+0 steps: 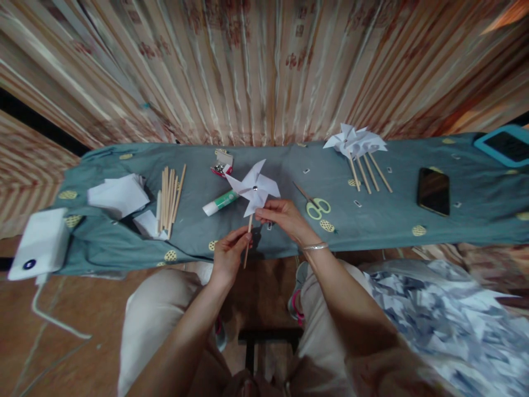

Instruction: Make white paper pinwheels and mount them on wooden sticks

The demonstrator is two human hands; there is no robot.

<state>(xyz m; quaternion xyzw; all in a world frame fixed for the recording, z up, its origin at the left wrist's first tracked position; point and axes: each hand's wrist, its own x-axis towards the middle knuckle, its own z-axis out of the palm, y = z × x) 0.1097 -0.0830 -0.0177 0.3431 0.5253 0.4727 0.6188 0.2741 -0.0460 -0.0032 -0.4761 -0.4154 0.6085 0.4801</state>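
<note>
At the left end of the counter (pixel 285 165), by its near corner, stands a white device (pixel 39 242) with a cable hanging below. Just right of it, a stack of white paper (pixel 118 196) lies between the far and near edges. Next comes a row of thin wooden sticks (pixel 167 196), their lower ends over a loose white sheet. Near the far edge sits a small open box of silver pins (pixel 223 162), with a green-and-white glue stick (pixel 221 202) lying below it.

Around the middle of the near edge, a white paper pinwheel (pixel 256 190) is held up, a silver pin at its centre. The left hand (pixel 229 251) pinches its stick between thumb and fingers; the right hand (pixel 285 218) pinches at its lower vane, though whether paper or stick is gripped there is unclear.

Further right lie green-handled scissors (pixel 318 208), a cluster of pinwheels on sticks (pixel 355 143) at the far edge, a dark phone (pixel 433 190), and, towards the far right corner, a blue-framed device (pixel 504 146).
</note>
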